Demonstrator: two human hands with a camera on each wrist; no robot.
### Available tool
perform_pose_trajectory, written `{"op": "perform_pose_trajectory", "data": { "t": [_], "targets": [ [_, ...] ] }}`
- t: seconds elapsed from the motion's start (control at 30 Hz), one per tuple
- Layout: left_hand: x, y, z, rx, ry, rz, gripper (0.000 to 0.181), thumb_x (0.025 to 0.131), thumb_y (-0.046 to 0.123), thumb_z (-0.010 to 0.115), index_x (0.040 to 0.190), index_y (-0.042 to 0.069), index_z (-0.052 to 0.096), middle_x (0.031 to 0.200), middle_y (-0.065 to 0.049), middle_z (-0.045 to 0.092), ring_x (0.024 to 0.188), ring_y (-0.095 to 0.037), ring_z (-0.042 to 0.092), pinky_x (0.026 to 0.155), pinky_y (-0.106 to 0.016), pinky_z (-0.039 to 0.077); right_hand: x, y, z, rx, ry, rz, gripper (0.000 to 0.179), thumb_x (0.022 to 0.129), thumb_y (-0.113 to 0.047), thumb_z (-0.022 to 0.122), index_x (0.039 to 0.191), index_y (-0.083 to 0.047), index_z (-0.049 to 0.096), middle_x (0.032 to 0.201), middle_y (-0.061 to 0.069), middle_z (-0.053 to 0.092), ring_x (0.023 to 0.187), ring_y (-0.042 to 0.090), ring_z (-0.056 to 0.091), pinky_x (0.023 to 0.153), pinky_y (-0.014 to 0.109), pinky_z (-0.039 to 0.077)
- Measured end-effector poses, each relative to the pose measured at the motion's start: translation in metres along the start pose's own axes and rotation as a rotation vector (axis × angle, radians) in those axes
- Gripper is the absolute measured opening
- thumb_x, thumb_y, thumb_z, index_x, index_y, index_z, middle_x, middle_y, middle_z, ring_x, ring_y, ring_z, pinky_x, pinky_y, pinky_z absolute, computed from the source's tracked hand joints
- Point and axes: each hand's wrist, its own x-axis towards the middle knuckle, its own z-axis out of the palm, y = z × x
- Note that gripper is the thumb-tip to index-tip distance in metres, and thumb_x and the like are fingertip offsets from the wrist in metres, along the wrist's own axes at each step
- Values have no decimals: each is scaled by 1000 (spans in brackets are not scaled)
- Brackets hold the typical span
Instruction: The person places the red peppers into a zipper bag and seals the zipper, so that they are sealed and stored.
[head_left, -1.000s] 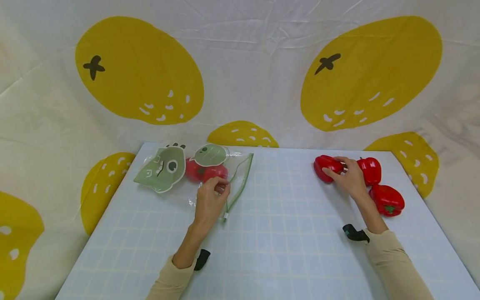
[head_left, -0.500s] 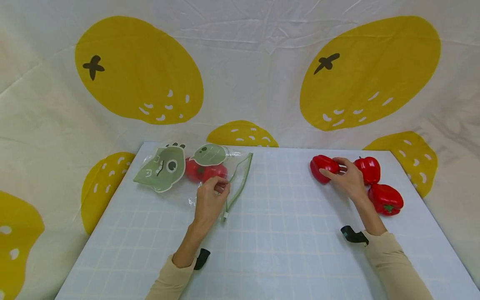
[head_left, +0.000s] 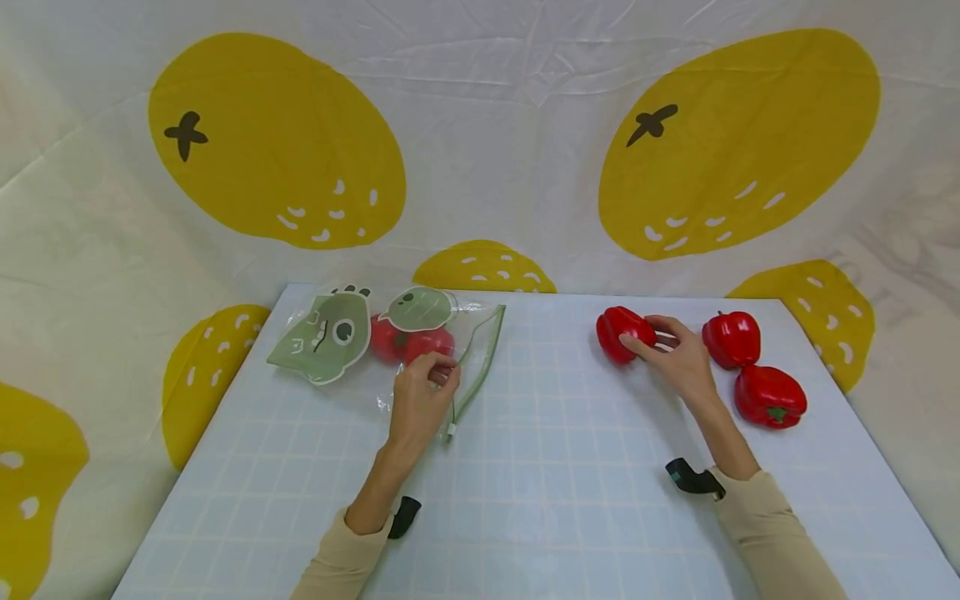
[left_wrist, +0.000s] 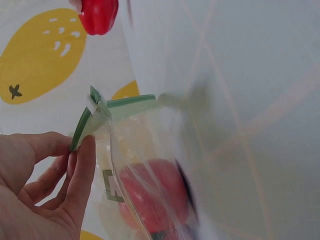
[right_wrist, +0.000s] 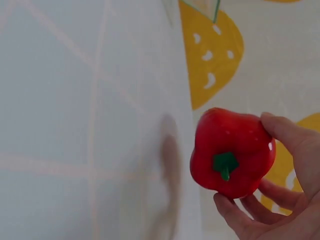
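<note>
Left of the frame's centre, the left hand [head_left: 420, 408] pinched the bag [head_left: 348, 337] by its rim; right of centre, the right hand [head_left: 681, 360] gripped a pepper [head_left: 617, 333], whose glossy skin risked slipping.

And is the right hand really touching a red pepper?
Touching. The right wrist view shows the right hand holding the red pepper, thumb against one side and fingertips against the other.

Bagged red things [head_left: 386, 340], perhaps peppers, partly hidden

Head view above table [head_left: 555, 517], wrist views close
</note>
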Motion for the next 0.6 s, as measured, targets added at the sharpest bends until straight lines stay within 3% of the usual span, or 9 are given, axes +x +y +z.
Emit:
{"op": "perform_pose_trajectory", "data": {
  "t": [0.27,0.6],
  "targets": [
    [0,0,0,-3,2,-9,8,90,4,77,97,1,75,90,-10,73,77,-21,67,74,-34,60,-7,-9,12,63,-39,20,87,87,-54,77,155,-12,42,154,18,46,138,40,43,103,57,49],
    [0,-1,-1,-22,12,6,9,89,3,78,97,1,75,89,-9,73,76,-22,68,73,-37,60,-14,-19,28,134,-83,-18,82,88,-52,77,153,-13,45,153,13,48,138,35,45,103,54,50]
  ]
}}
